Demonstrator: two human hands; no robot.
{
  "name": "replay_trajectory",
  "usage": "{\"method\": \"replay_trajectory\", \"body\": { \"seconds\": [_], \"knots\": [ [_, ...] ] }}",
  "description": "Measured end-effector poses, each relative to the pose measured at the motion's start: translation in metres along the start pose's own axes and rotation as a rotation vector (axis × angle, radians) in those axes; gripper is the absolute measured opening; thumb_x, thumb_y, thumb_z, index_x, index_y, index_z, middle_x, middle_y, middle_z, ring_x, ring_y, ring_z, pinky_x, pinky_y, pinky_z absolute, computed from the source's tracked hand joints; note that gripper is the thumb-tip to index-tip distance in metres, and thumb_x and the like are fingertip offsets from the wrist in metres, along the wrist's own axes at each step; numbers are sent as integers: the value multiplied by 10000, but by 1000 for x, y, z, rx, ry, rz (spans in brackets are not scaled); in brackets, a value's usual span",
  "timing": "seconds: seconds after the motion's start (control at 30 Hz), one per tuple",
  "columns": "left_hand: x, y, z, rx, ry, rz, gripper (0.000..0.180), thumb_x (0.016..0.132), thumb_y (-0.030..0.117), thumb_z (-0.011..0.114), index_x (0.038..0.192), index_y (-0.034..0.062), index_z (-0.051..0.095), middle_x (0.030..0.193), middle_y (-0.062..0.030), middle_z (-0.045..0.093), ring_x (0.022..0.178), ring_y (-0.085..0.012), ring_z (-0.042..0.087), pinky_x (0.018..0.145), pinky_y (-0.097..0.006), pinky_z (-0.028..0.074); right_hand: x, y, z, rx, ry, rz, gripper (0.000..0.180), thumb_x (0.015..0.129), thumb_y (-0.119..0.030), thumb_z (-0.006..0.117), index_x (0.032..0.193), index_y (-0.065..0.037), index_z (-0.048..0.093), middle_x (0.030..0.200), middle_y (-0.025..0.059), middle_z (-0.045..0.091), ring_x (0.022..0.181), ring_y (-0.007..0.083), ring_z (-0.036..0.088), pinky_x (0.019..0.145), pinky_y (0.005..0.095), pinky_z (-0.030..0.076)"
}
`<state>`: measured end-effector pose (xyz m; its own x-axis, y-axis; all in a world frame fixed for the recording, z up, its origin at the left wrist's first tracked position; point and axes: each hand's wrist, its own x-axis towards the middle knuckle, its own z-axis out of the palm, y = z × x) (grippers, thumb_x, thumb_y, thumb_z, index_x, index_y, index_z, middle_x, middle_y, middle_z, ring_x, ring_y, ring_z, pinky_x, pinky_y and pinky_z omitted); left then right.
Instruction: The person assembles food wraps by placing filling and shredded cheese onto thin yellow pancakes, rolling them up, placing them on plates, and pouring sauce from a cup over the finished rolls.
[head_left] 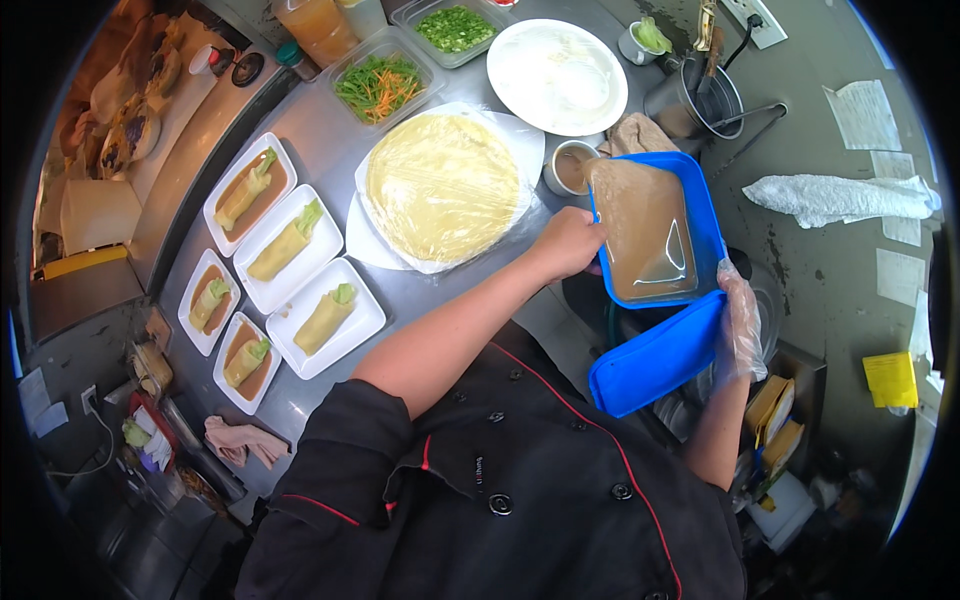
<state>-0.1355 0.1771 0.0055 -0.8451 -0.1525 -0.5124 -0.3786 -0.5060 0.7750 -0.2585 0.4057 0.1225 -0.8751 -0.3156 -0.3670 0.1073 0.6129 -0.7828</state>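
A blue plastic container (708, 215) of brown sauce (632, 225) is held up at the right of the counter. Bare, my left hand (572, 243) grips its left side, with some fingers hidden behind it. My right hand (741, 320), in a clear plastic glove, is closed on a blue lid (650, 356) just below the container and touches the container's near right corner. Beyond the container's left corner stands a small metal cup (553, 184) with brown sauce inside. Left of my left hand, a stack of thin yellow crepes (440, 190) lies under plastic wrap.
Several white dishes (372, 318) with rolled crepes stand at the left, some with brown sauce. Behind are a white plate (557, 75), tubs of shredded vegetables (380, 88) and chopped greens (455, 28), and a metal utensil pot (670, 105). A towel (840, 198) hangs by the right wall.
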Motion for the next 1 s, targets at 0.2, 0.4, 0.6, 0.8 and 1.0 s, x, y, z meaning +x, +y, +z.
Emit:
{"method": "replay_trajectory", "body": {
  "seconds": [0.2,0.4,0.6,0.8,1.0],
  "knots": [
    [-3,7,2,-3,-9,19,254,940,148,535,923,-67,670,831,-114,696,681,-180,686,591,-321,596,2,1,-8,20,-10,64,576,873,-452,608,1210,13,644,1025,32,635,855,124,549,787,270,440],
    [-1,4,5,-25,11,27,284,909,122,539,881,-134,659,844,-186,686,730,-253,707,609,-385,628,3,4,-11,32,18,45,586,865,-449,620,1226,12,637,1026,36,638,850,125,554,780,270,449],
    [-3,5,8,-47,-2,34,285,915,114,528,900,-136,663,868,-189,698,733,-261,714,611,-385,628,0,-2,-10,-1,58,57,583,866,-452,620,1229,4,640,995,42,641,817,129,562,749,270,454],
    [-4,7,10,-78,-11,24,281,921,115,523,912,-127,666,872,-175,696,742,-256,711,620,-379,628,0,-5,-10,1,40,40,574,864,-458,619,1205,3,648,936,36,629,773,127,554,712,268,449],
    [-7,7,12,-77,-22,10,275,925,117,525,930,-117,668,887,-164,692,750,-253,707,630,-375,628,-2,-6,-12,-15,20,12,580,859,-464,607,1190,11,651,890,29,620,748,123,545,683,269,440]
  ]
}}
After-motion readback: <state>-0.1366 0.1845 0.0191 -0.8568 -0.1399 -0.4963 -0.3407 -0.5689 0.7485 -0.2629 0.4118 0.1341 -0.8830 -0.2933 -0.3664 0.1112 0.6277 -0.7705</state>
